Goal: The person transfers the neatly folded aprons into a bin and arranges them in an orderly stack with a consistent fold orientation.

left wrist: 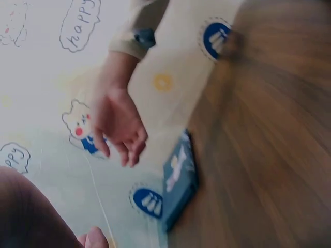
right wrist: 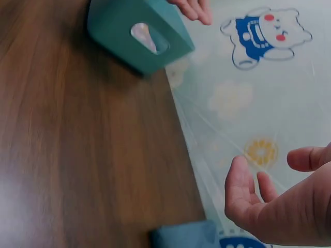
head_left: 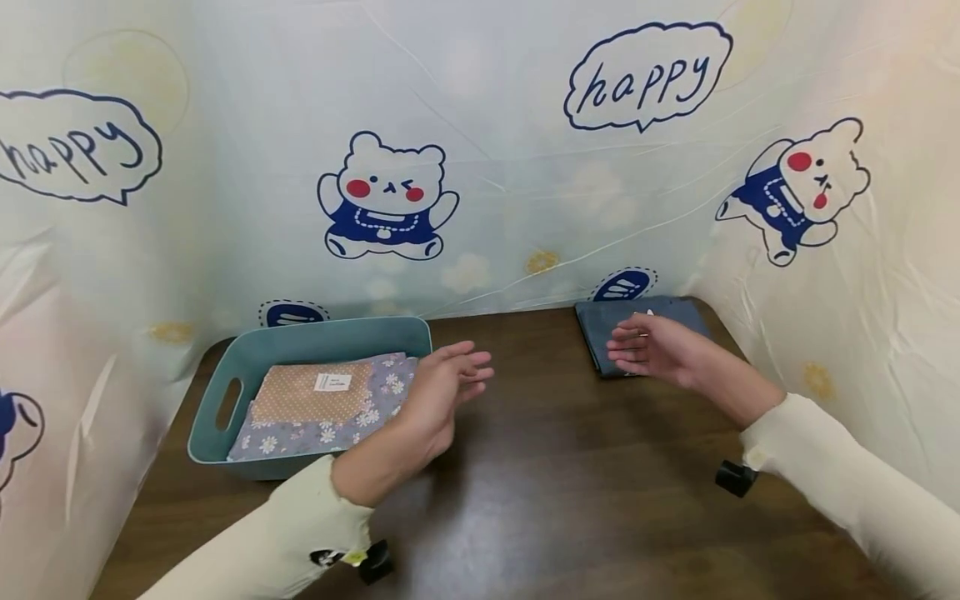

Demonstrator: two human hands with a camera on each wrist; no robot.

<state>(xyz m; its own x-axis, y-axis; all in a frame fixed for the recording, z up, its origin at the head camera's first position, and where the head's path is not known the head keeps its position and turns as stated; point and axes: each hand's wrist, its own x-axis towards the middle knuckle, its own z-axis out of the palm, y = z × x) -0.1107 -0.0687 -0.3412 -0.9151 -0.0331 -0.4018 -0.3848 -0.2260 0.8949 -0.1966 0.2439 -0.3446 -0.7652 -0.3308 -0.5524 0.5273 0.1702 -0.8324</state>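
Note:
My left hand (head_left: 433,402) hovers beside the right end of a teal plastic basket (head_left: 258,342), fingers loosely extended and holding nothing. Inside the basket lie folded cloths: a grey-purple one with white daisies (head_left: 288,440) and, on top, an orange dotted piece (head_left: 292,396) bearing a white label (head_left: 332,382). My right hand (head_left: 663,348) is held above a folded dark blue cloth-like item (head_left: 596,333) at the back right, its fingers relaxed and nothing in them. In the left wrist view a pale print shows on the dark blue item (left wrist: 178,173).
A brown wooden table (head_left: 540,492) carries everything. Behind it and along both sides hangs a pale printed sheet (head_left: 510,217) with bears and "happy" bubbles. Small black devices (head_left: 737,478) are strapped at both cream sleeves.

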